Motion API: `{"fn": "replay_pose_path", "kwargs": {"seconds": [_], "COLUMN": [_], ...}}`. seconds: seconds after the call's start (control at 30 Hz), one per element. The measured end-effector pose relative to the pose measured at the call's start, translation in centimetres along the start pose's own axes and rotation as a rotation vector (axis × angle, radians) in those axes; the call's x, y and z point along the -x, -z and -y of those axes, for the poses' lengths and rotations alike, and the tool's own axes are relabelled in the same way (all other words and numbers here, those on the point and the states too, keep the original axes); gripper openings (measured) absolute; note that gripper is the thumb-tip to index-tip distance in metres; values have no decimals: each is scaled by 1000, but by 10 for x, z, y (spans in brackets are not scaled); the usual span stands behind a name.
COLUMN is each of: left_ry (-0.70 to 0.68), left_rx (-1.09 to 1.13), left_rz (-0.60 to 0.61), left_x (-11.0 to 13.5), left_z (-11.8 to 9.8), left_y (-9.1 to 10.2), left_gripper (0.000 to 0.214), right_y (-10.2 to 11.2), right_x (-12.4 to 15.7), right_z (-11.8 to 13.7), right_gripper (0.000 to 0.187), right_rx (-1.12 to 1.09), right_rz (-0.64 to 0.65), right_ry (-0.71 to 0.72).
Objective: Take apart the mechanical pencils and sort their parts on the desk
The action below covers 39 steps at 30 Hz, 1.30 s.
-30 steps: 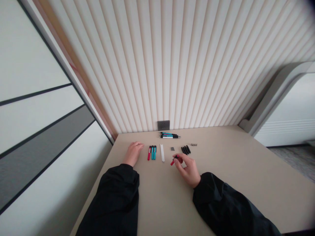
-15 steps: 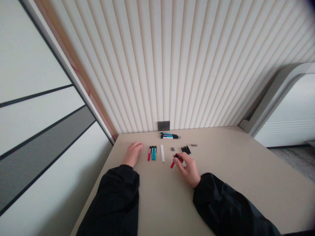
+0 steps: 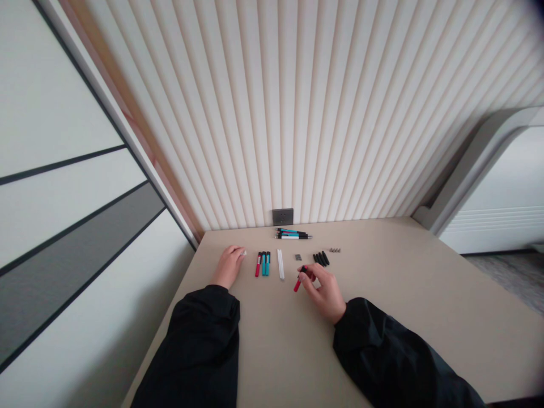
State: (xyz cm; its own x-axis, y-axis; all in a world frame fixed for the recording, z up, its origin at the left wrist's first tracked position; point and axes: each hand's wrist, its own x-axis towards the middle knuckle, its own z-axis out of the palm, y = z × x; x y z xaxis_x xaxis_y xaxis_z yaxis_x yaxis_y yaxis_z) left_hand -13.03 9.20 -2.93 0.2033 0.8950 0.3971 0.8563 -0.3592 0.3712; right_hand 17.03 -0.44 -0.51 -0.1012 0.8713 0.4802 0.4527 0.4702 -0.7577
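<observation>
My right hand (image 3: 323,289) pinches a red pen barrel (image 3: 297,285) with a black upper end, tilted just above the table. My left hand (image 3: 228,266) rests on the table at the left, fingers drawn together, a tiny whitish piece (image 3: 244,253) showing at their tips. Between the hands lie a red barrel (image 3: 258,265) and two teal barrels (image 3: 266,264), side by side. White pen refills (image 3: 280,265) lie to their right. Beyond my right fingertips are small grey pieces (image 3: 298,257) and several black pen grips (image 3: 321,259).
Several small metal pen tips (image 3: 335,250) lie at the right of the row. A few whole pens (image 3: 293,234) are piled near the wall, below a dark socket (image 3: 283,216). A white panelled cabinet (image 3: 106,317) borders the beige table (image 3: 289,345) on the left.
My left fingers have drawn back slightly, and a small whitish piece now shows at their tips. My right hand stays almost in place, the red barrel tilting a little.
</observation>
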Motion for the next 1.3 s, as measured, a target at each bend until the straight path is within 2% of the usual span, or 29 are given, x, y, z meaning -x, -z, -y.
{"fn": "replay_pose_path", "kwargs": {"seconds": [0.7,0.83,0.93,1.1,1.2,1.3], "left_ry": [19,19,-30,-332,-385,-370], "left_rx": [-37,-93,-105,54,134,202], "left_rz": [28,-70,-135,28,116,117], "left_x": [-2,-1,3,25,41,50], "left_z": [-9,-16,-37,-105,-141,-157], "left_y": [2,8,16,19,12,4], "left_gripper": [29,29,29,28,21,14], "right_y": [0,0,0,1,2,2], "right_x": [-1,-1,-1,-1,0,2], "right_z": [2,2,2,4,6,9], "right_gripper": [21,22,23,22,21,20], "right_rx": [-4,3,-7,-59,-74,-82], "right_rz": [-11,-19,-9,38,68,63], "right_ry": [3,29,36,74,113,130]}}
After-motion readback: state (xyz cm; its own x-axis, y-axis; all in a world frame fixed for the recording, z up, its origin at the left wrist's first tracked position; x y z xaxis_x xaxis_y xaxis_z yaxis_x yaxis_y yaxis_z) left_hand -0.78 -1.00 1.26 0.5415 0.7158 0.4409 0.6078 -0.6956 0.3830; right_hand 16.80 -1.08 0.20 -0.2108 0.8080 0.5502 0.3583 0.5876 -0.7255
